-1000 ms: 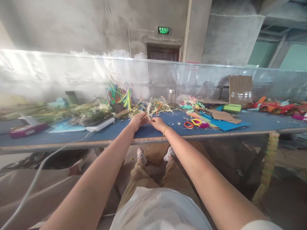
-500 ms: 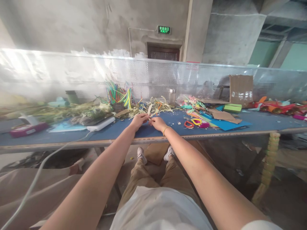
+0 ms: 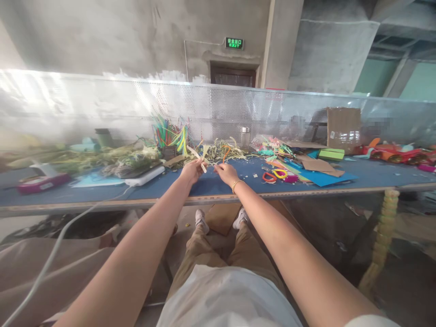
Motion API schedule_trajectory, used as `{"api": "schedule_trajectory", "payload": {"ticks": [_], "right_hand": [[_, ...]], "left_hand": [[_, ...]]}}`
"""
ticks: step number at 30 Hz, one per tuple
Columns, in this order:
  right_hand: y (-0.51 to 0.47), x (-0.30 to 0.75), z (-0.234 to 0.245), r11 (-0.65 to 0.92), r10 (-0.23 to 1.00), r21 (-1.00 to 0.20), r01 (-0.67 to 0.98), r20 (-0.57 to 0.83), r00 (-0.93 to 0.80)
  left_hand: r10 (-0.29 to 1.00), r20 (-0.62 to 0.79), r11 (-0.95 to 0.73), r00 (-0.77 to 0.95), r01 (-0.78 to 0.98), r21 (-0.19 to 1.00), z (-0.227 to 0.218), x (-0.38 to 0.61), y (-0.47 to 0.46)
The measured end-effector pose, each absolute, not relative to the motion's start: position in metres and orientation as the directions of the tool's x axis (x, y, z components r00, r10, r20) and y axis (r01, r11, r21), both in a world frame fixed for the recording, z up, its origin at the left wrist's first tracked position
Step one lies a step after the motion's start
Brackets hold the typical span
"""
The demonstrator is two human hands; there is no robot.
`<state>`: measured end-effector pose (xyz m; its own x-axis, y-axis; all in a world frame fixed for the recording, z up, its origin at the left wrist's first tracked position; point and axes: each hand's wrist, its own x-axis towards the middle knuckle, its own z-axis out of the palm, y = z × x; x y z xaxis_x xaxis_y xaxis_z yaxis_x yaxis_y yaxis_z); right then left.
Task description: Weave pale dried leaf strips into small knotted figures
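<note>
Both my arms reach out over a long blue-topped table (image 3: 218,186). My left hand (image 3: 191,170) is closed in a pinch on a pale yellowish paper strip (image 3: 200,160) that sticks up and to the right from its fingers. My right hand (image 3: 226,173) sits just to the right of it, fingers curled, its fingertips close to the strip's end; whether it grips the strip is not clear. A gold bracelet (image 3: 235,184) circles my right wrist. Behind my hands lies a heap of loose pale and coloured paper strips (image 3: 221,151).
A bundle of bright coloured strips (image 3: 170,134) stands at the back by a perforated metal screen (image 3: 136,104). A small jar (image 3: 245,136), coloured paper sheets (image 3: 320,175), cardboard (image 3: 343,127), plastic rings (image 3: 274,174) lie right. A white cable (image 3: 68,227), a pink box (image 3: 41,183) are left.
My hands have lifted slightly off the table and moved a little apart. The pale strip now rises from my left fingers instead of lying between both hands.
</note>
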<state>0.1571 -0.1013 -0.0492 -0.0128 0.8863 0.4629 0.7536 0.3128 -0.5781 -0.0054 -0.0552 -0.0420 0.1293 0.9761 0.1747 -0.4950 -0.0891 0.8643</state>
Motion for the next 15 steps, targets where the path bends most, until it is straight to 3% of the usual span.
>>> {"api": "schedule_trajectory", "payload": {"ticks": [3, 10, 15], "right_hand": [[-0.1, 0.158, -0.05, 0.311, 0.884, -0.587, 0.748, 0.467, -0.001], [-0.101, 0.158, -0.048, 0.312, 0.855, -0.576, 0.756, 0.517, 0.041], [-0.103, 0.158, -0.05, 0.331, 0.853, -0.561, 0.759, 0.522, 0.014]], "left_hand": [[0.983, 0.163, -0.107, 0.082, -0.466, 0.878, -0.042, -0.003, -0.059], [0.977, 0.054, 0.037, 0.205, -0.414, 0.909, -0.035, 0.002, -0.07], [0.947, 0.09, 0.039, 0.307, -0.389, 0.921, -0.032, 0.001, -0.076]]}}
